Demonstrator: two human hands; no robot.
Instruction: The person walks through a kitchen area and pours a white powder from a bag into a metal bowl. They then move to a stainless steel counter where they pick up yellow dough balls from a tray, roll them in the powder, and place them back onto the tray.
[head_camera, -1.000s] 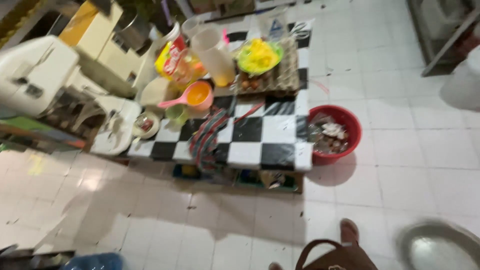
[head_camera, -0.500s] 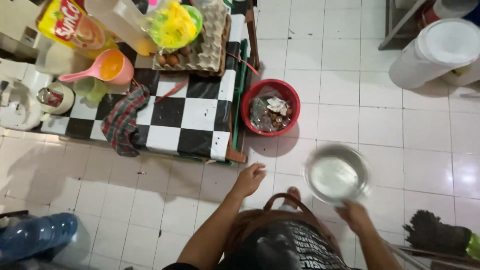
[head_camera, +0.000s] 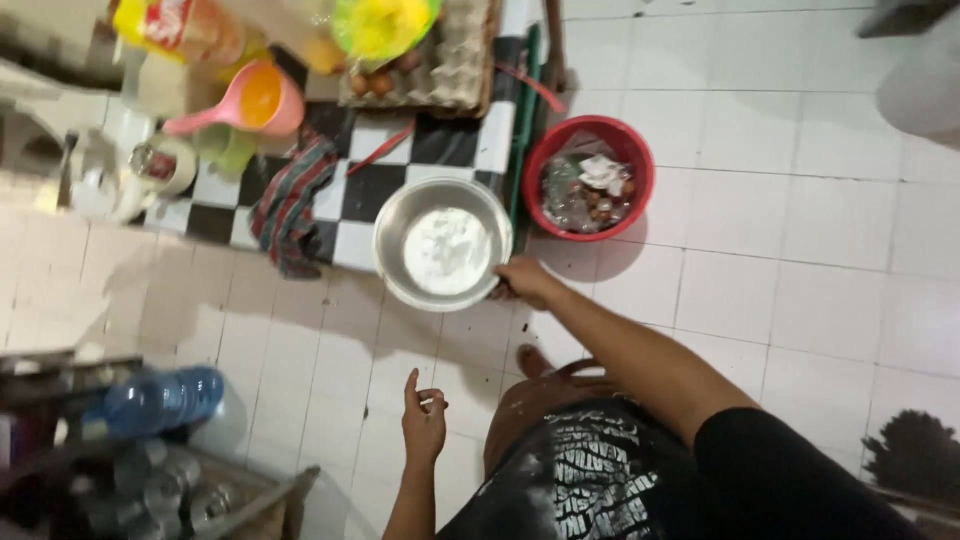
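Holding the metal bowl (head_camera: 443, 256) by its rim, the right hand (head_camera: 524, 279) is gripping it over the checkered board's (head_camera: 372, 186) edge, white powder inside, not set down yet, while the left hand (head_camera: 423, 424) is hanging loosely curled, holding nothing.

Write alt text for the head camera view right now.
The right hand holds a metal bowl of white powder over a checkered table. The left hand hangs free; a red basin sits on the tiled floor.
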